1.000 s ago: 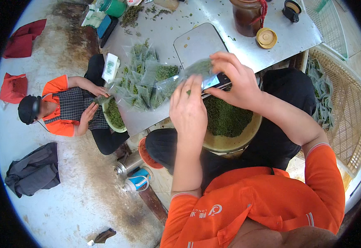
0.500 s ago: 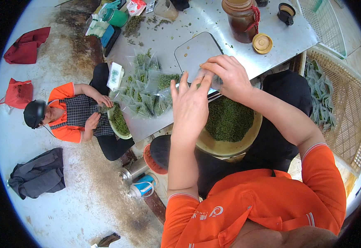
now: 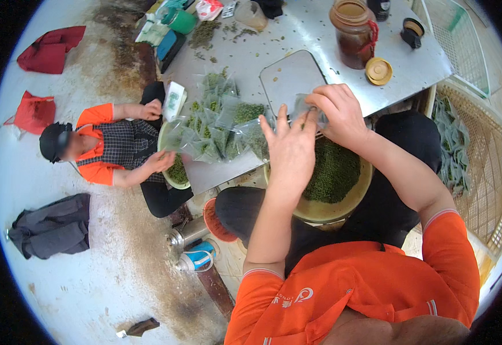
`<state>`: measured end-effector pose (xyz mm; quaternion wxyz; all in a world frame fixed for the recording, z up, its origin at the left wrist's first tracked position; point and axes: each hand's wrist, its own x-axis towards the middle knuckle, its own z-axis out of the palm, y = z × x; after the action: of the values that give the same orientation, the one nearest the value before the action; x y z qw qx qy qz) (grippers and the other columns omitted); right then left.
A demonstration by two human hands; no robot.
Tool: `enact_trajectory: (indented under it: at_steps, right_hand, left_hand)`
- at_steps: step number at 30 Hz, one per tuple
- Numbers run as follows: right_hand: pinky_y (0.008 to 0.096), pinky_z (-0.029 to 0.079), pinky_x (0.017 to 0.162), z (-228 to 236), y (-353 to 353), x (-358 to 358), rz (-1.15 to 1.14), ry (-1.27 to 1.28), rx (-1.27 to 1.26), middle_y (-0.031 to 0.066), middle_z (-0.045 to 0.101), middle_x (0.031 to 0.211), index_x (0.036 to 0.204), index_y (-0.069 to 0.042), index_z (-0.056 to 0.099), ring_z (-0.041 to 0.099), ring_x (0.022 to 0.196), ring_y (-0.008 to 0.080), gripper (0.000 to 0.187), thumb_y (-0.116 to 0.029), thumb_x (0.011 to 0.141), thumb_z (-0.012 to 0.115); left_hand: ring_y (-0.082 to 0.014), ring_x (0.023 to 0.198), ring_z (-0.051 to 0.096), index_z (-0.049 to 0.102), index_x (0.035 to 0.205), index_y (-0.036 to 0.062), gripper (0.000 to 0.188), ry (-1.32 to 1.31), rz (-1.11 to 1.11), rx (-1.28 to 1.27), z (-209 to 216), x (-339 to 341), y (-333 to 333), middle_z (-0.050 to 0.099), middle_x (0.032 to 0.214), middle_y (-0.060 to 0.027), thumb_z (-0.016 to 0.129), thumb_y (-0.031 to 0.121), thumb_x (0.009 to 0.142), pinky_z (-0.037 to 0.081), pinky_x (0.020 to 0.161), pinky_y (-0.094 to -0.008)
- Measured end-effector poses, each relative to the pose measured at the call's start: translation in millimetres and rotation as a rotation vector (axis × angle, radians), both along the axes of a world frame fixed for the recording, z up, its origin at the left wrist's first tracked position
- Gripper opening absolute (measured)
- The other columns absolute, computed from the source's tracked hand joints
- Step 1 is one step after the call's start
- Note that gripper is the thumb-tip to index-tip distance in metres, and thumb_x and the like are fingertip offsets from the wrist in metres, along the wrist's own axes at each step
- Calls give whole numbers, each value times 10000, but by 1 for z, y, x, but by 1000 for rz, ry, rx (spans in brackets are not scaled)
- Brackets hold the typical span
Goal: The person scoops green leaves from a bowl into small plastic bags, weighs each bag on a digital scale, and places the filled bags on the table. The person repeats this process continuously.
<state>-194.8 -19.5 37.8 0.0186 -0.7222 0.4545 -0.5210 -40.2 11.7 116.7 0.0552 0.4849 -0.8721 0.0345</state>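
Note:
Both hands are at a small clear plastic bag (image 3: 302,105) above the near edge of the metal table. My left hand (image 3: 293,152) pinches it between thumb and forefingers, the outer fingers spread; the thumb is mostly hidden. Closed on the bag's other side is my right hand (image 3: 343,115), fingers bent. What the bag contains is hard to make out. Just below the hands, a yellowish basin (image 3: 320,214) holds small green buds or granules (image 3: 334,172). To the left of my left hand lie several filled clear bags (image 3: 210,123). A flat grey scale-like plate (image 3: 292,75) lies beyond.
Across the table's left corner sits a co-worker (image 3: 118,144) by a pale green bowl (image 3: 164,135). A white box (image 3: 174,100) lies there. A brown jar (image 3: 351,34) and round lid (image 3: 379,71) stand far right. A wicker basket (image 3: 484,155) of filled bags is at right.
The view has shifted slightly, so the table appears farther right. My hands stay at the bag, my right fingers now more upright over it. The co-worker's hands have moved apart.

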Motion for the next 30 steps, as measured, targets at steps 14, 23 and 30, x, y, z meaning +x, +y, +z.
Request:
enact_trajectory:
  at_steps: [14, 23, 30]
  right_hand:
    - [360, 460, 866, 7, 5, -9, 7, 210, 0, 3, 653, 951, 873, -104, 738, 622, 975, 205, 159, -75, 717, 757]
    - [364, 503, 843, 23, 25, -26, 148, 141, -65, 12, 690, 903, 836, -89, 723, 647, 830, 211, 204, -16, 646, 728]
    - [379, 549, 781, 74, 115, -152, -318, 348, 47, 92, 738, 1034, 1005, -61, 755, 689, 902, 259, 261, -28, 748, 784]
  left_hand:
    - [-365, 1285, 596, 756, 1229, 68, 283, 223, 308, -16, -13, 133, -83, 714, 1253, -193, 685, 106, 958, 458, 1092, -436]
    - [-234, 1096, 691, 645, 1390, 22, 435, 591, 238, -96, 47, 91, -72, 645, 1400, -175, 688, 91, 963, 511, 1003, -357]
    - [-174, 1146, 654, 451, 1569, 24, 604, 1200, 308, 298, -41, 31, 5, 528, 1528, -140, 665, 61, 1005, 509, 1032, -340]
